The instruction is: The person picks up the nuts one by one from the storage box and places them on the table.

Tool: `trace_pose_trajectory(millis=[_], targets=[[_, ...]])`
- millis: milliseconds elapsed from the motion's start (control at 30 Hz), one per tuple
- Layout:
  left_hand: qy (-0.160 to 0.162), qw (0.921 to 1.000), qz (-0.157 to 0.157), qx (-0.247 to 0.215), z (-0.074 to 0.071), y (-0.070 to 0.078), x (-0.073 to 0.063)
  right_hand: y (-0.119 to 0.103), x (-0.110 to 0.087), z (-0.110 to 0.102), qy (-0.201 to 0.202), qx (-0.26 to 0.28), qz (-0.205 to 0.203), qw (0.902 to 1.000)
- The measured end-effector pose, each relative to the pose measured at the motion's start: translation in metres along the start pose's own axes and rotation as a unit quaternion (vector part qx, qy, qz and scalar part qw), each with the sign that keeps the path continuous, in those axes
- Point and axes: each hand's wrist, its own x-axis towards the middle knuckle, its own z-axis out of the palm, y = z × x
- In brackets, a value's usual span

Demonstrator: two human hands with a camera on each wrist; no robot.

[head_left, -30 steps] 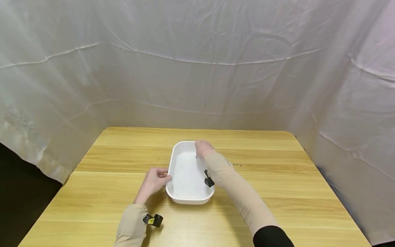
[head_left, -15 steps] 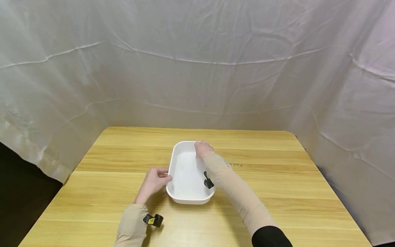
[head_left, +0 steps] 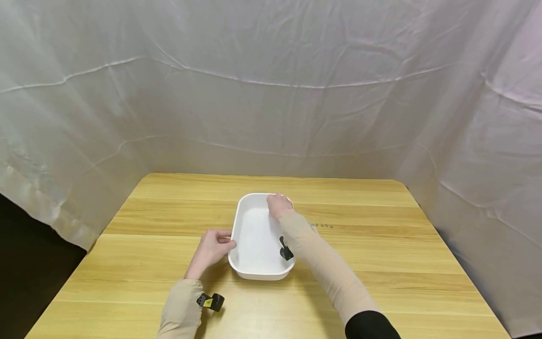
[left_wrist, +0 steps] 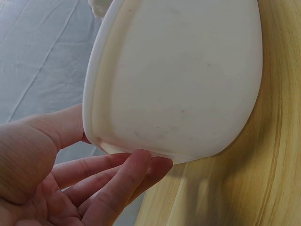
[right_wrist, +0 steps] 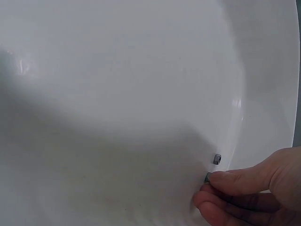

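A white rectangular tray [head_left: 256, 242] with rounded corners is on the table. My left hand [head_left: 212, 247] holds its left rim, thumb over the edge and fingers against the outside; the left wrist view shows the tray's outer side [left_wrist: 183, 80] above these fingers. My right hand [head_left: 280, 205] reaches into the far right part of the tray. In the right wrist view, its thumb and fingers pinch a small nut [right_wrist: 207, 177], mostly covered by the fingertips. Another metal nut [right_wrist: 217, 159] sits beside the thumb near the tray wall.
Several small nuts [head_left: 323, 225] lie in a row on the wooden table [head_left: 381, 254], right of the tray, partly hidden by the right forearm. Pale curtains [head_left: 271, 117] hang behind and at both sides of the table.
The right hand has shifted very slightly inside the tray, and small dark specks seen beside it earlier are now mostly hidden. The left hand keeps its hold on the rim.
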Motion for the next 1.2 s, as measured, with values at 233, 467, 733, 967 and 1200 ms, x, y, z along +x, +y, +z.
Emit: trace_pose_trajectory(millis=[233, 467, 733, 967, 1200], targets=[[-0.001, 1.0, 0.0, -0.002, -0.0001, -0.0007, 0.0005, 0.0005, 0.0009, 0.0016, 0.008, -0.009, -0.01, 0.9999], [-0.002, 1.0, -0.002, 0.0, -0.0004, -0.0003, 0.0011, 0.0016, 0.0048, 0.0048, 0.005, -0.007, -0.017, 0.9998], [-0.007, 1.0, -0.002, 0.0, 0.0, -0.0014, 0.0013, 0.0022, 0.0037, 0.0046, 0.012, -0.019, -0.028, 0.9993], [-0.005, 1.0, 0.0, 0.001, 0.0007, -0.001, 0.0011, 0.0017, 0.0012, 0.0046, 0.0, -0.03, -0.03, 0.9991], [-0.005, 1.0, 0.0, 0.002, 0.0005, -0.0003, 0.0, 0.0029, 0.0026, 0.0047, 0.007, -0.023, -0.046, 0.9987]])
